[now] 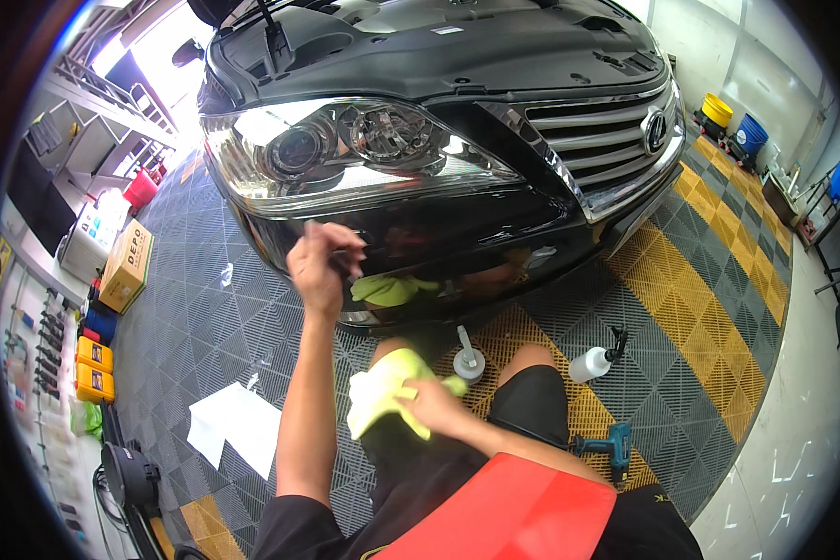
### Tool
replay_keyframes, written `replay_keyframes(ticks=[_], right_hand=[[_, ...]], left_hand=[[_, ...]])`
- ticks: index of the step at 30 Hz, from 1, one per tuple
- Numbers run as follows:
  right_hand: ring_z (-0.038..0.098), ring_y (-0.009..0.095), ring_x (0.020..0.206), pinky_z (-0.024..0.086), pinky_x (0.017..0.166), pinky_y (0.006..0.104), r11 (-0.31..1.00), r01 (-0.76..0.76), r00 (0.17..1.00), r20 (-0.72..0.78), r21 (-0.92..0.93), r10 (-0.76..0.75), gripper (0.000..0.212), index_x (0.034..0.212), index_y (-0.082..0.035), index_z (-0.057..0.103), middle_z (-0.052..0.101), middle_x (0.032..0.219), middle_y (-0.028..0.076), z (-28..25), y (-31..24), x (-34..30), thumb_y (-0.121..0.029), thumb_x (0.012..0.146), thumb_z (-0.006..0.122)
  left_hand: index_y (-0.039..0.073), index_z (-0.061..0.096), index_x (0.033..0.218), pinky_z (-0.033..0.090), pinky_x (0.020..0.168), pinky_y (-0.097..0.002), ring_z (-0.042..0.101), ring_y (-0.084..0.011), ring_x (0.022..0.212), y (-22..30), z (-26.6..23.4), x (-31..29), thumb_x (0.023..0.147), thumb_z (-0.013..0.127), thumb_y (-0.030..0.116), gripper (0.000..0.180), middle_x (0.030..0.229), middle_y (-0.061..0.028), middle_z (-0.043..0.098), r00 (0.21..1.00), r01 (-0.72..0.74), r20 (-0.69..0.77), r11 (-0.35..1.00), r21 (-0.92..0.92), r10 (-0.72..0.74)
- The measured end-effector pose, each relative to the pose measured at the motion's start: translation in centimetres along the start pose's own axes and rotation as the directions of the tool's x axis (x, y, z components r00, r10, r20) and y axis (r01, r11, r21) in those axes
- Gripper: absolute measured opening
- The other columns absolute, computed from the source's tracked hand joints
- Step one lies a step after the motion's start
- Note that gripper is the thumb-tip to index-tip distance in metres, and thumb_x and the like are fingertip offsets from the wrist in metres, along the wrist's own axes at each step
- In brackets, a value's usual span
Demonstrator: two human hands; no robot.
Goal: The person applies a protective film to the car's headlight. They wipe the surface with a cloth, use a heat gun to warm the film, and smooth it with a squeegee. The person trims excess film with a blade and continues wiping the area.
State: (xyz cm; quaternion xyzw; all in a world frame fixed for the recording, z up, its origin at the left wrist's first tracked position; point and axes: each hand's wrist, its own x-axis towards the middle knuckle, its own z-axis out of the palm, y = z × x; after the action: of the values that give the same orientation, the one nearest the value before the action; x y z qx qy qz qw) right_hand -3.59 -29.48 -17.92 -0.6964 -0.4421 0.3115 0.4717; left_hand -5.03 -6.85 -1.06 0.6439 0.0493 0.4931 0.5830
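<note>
My left hand (323, 265) is raised in front of the black front bumper (411, 233), below the car's headlight (364, 145). Its fingers look partly curled but are smeared by motion, so whether they hold anything is unclear. Low over my lap, my right hand (431, 407) grips a yellow-green cloth (380, 397) that hangs toward my left knee. The glossy bumper reflects the cloth. Across my right forearm and lap lies a flat red sheet-like piece (509, 511).
Between my knees stands a pale bottle with a nozzle (469, 362). Right of my knee are a white spray bottle (590, 365) and a teal cordless drill (616, 450). White paper (238, 425) lies left on the tiled floor, with a cardboard box (126, 268) beyond.
</note>
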Motion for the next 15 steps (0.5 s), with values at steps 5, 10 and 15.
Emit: replay_keyframes(ticks=[5,10,15], right_hand=[[0.052,0.003,0.065,0.041,0.057,0.0259,0.669,0.382,0.893,-0.44,0.638,-0.091,0.027,0.079,-0.002,0.061,0.06,0.07,-0.003,-13.8,-9.6,2.7,-0.012,0.104,0.064],[0.063,0.025,0.084,0.05,0.076,0.0372,0.704,0.697,0.606,-0.634,0.134,-0.48,0.02,0.086,0.004,0.062,0.067,0.093,0.015,-11.1,-16.4,11.2,-0.011,0.097,0.069],[0.057,0.04,0.128,0.029,0.123,0.0611,0.381,0.565,0.37,-0.188,-0.732,-0.91,0.027,0.103,-0.001,0.072,0.069,0.119,0.019,-5.3,-16.2,22.3,-0.019,0.09,0.058]], left_hand=[[0.006,0.055,0.087,0.045,0.04,-0.0248,0.054,-0.0167,0.055,7.1,-3.8,-5.2,0.116,0.033,0.041,0.051,0.077,-0.0138,0.059,0.979,-0.163,-0.132,0.984,-0.065,0.153],[0.006,0.052,0.086,0.043,0.039,-0.0251,0.049,-0.0163,0.054,7.9,-4.1,-8.2,0.117,0.032,0.041,0.05,0.075,-0.0126,0.056,0.975,-0.124,-0.206,0.978,-0.168,0.088],[0.006,0.051,0.086,0.044,0.039,-0.0244,0.051,-0.0164,0.054,7.4,-3.0,-9.6,0.117,0.031,0.041,0.05,0.076,-0.012,0.055,0.982,-0.048,-0.186,0.993,-0.108,0.027]])
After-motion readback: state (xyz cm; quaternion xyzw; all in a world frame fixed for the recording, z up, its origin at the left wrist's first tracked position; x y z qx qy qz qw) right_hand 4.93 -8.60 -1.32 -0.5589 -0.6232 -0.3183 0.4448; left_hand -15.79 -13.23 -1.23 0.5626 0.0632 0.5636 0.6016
